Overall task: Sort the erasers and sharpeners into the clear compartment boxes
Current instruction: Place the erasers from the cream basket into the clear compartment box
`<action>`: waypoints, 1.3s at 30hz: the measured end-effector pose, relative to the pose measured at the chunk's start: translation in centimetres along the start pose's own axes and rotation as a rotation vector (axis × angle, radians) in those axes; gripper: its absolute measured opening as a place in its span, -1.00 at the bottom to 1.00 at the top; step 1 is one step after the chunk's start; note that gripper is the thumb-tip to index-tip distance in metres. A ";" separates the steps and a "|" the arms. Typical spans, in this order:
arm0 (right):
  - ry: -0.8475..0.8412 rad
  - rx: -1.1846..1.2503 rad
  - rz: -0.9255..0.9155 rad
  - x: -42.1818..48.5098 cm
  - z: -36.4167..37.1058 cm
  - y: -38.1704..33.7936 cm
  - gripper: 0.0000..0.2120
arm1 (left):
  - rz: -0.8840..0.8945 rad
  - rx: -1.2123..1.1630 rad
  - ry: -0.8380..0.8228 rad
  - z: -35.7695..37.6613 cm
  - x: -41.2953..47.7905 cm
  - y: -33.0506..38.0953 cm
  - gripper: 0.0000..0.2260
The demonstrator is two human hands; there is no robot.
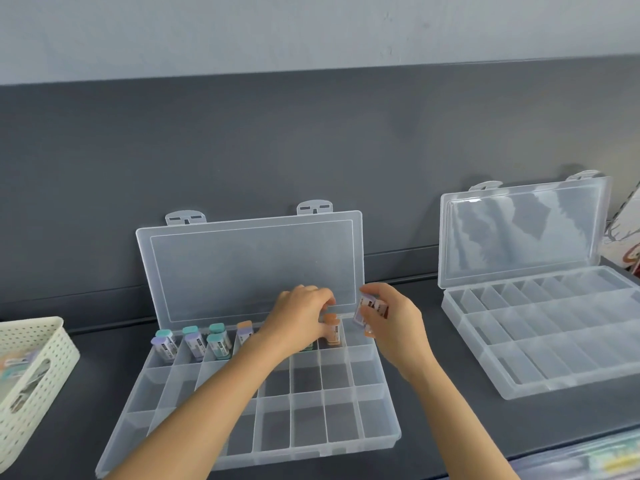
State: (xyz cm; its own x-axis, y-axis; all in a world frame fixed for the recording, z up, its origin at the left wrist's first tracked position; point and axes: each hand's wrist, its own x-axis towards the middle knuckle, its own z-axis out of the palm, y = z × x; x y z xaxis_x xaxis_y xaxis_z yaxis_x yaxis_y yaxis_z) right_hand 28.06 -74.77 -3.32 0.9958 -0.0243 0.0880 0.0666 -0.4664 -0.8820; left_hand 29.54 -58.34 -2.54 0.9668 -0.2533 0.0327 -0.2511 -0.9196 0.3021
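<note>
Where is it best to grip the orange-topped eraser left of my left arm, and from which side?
Pinch the orange-topped eraser by its top, from above. It stands on end, sunk between the compartment box walls, so probably only the top is free.

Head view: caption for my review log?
Left hand grips an orange-capped eraser in the back row of the clear plastic compartment box; right hand holds more erasers.

The box's (380, 441) back row was crowded by erasers (194, 345) and walled by the raised lid (249, 268); front rows were left free.
</note>
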 end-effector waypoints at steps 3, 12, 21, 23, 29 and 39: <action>-0.054 -0.125 -0.079 0.8 0.4 0.0 -0.77 | -0.004 -0.024 0.008 -0.5 -0.6 -0.5 -0.63; -0.148 -0.405 -0.273 1.3 1.7 1.4 -0.87 | -0.026 -0.114 0.058 -0.7 -2.6 -2.6 -0.68; -0.159 -0.580 -0.372 1.5 1.7 1.2 -0.88 | -0.038 -0.161 0.061 -1.3 -3.8 -4.0 -0.71; -0.189 -0.613 -0.372 1.6 1.7 1.0 -0.91 | -0.037 -0.167 0.060 -1.3 -4.0 -4.1 -0.72; -0.214 -0.643 -0.299 2.2 2.2 0.7 -0.86 | -0.051 -0.214 0.062 -1.5 -4.4 -4.5 -0.72; -0.248 -0.573 -0.249 2.1 1.1 1.3 -0.77 | -0.076 -0.273 0.043 -1.6 -4.2 -5.0 -0.72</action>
State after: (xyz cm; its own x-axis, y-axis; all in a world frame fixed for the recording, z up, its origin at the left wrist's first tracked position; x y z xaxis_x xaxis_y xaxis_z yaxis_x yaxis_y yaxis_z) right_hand 30.29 -74.42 -4.76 0.9445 0.3168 0.0874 0.3205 -0.8290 -0.4583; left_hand 26.81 -52.19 -2.66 0.9849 -0.1686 0.0384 -0.1617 -0.8191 0.5504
